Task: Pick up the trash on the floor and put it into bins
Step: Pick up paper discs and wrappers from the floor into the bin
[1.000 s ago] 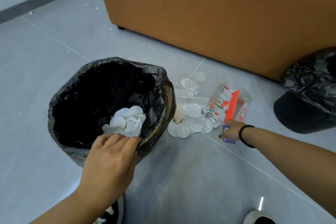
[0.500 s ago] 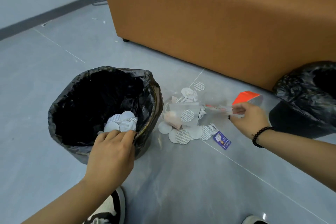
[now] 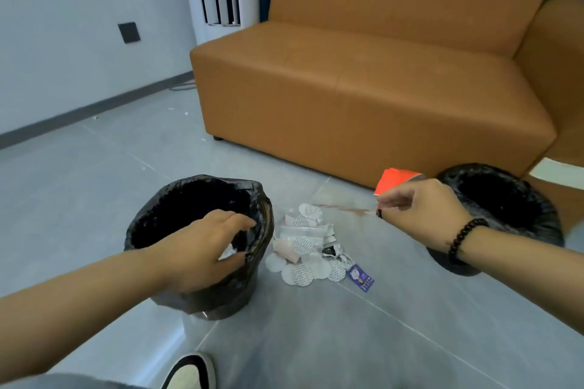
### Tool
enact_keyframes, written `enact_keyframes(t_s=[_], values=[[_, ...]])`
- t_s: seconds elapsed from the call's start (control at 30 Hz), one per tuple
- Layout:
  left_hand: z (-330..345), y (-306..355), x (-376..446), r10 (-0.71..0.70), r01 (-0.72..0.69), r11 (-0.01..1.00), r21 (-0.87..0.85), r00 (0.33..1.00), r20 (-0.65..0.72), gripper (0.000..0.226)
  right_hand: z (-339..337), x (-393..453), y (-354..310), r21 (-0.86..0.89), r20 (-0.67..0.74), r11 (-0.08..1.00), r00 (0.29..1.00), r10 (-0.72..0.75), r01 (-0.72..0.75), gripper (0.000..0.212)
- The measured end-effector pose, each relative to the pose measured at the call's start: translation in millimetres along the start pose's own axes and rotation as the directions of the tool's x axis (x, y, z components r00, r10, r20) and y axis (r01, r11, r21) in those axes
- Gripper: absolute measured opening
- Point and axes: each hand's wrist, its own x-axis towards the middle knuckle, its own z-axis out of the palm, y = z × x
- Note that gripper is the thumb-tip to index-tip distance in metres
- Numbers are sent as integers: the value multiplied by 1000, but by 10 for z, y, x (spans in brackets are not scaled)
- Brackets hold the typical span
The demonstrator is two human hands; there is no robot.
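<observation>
My left hand (image 3: pixel 202 249) hangs over the mouth of the left bin (image 3: pixel 177 199), fingers curled down with a bit of white paper (image 3: pixel 228 252) showing under the fingertips; whether it is gripped or just falling free, I cannot tell. My right hand (image 3: pixel 420 208) is raised off the floor, thumb and fingers pinched on a wrapper (image 3: pixel 396 180). An orange-red panel of the wrapper stands up behind my knuckles, and a thin, blurred clear strip runs out from my fingertips. Its long axis lies roughly level, pointing away from my right hand toward the space between my hands. The right bin (image 3: pixel 505 196) sits just beyond that wrist.

On the floor (image 3: pixel 316 341) between my hands, nearer the left bin, lies the remaining pile of trash (image 3: pixel 311 249): white printed paper discs, a clear zip bag, torn scraps, and a small blue card (image 3: pixel 361 277) at the edge nearest me.

I judge the job partway done: two handfuls are at or near the bins, and the pile needs several more grabs.

Farther out are an orange sofa (image 3: pixel 363 88), a grey wall, and my shoe below my left arm.
</observation>
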Motion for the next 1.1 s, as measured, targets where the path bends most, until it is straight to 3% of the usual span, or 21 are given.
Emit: enact_keyframes(t_s=[0.03, 0.13, 0.3, 0.47, 0.57, 0.6, 0.67, 0.77, 0.83, 1.0, 1.1], values=[[-151, 90, 14, 31, -31, 999, 13, 999, 11, 49, -102, -73, -134, 26, -56, 999, 998, -31, 32, 5], [-526, 407, 43, 93, -93, 996, -8, 996, -17, 46, -390, -303, -487, 118, -216, 981, 968, -126, 154, 22], [-867, 905, 21, 64, -141, 936, -323, 969, -238, 47, -717, -582, -809, 47, -386, 945, 878, -282, 324, 29], [-971, 1053, -11, -145, -155, 789, -595, 893, -426, 67, -802, -803, -1009, 41, -470, 890, 794, -384, 454, 30], [-1056, 941, -39, -307, -125, 632, -765, 866, -395, 101, -839, -880, -1075, 96, -490, 867, 782, -386, 489, 30], [-1094, 916, -65, -336, -110, 569, -815, 873, -353, 103, -850, -906, -1089, 131, -490, 867, 791, -366, 482, 30], [-1126, 896, -136, -324, -69, 497, -865, 910, -258, 81, -860, -947, -1107, 228, -477, 859, 822, -311, 458, 31], [-1111, 836, -187, -235, -88, 526, -846, 941, -244, 35, -894, -938, -1120, 378, -432, 853, 883, -182, 360, 27], [-1109, 838, -202, -225, -127, 534, -836, 931, -286, 31, -918, -901, -1118, 454, -396, 843, 913, -100, 289, 24], [-1206, 860, -129, -383, -211, 514, -832, 811, -443, 33, -941, -803, -1138, 632, -316, 755, 948, 46, 175, 19], [-1211, 749, -158, -433, -139, 447, -884, 830, -350, 11, -986, -775, -1162, 714, -262, 680, 964, 40, 165, 17]])
